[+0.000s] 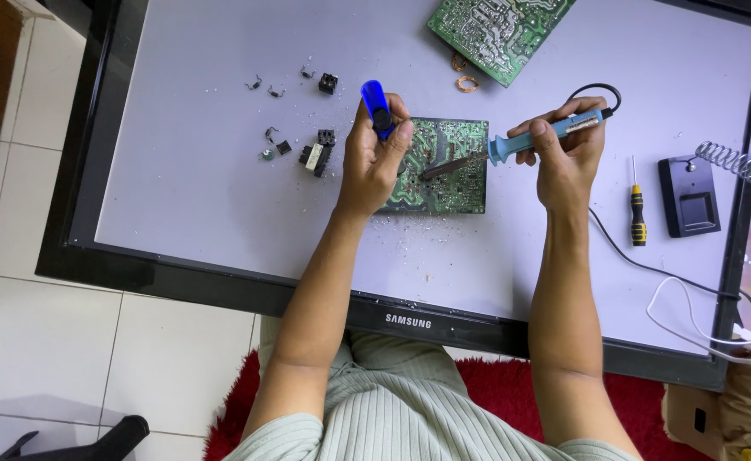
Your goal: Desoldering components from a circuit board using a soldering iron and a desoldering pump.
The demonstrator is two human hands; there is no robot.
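A green circuit board (454, 183) lies solder side up on a white panel (188, 179) with a black frame. My left hand (374, 158) grips a blue desoldering pump (376, 104), held upright at the board's left edge. My right hand (565, 154) holds a blue-handled soldering iron (546, 135); its dark tip rests on the middle of the board. The iron's black cord loops behind my right hand.
A second green circuit board (495, 30) lies at the top. Several small black parts (316, 154) and a copper coil (467, 83) are scattered left and above. A small screwdriver (637, 213), a black iron stand with a spring (691, 192) and cables sit at the right.
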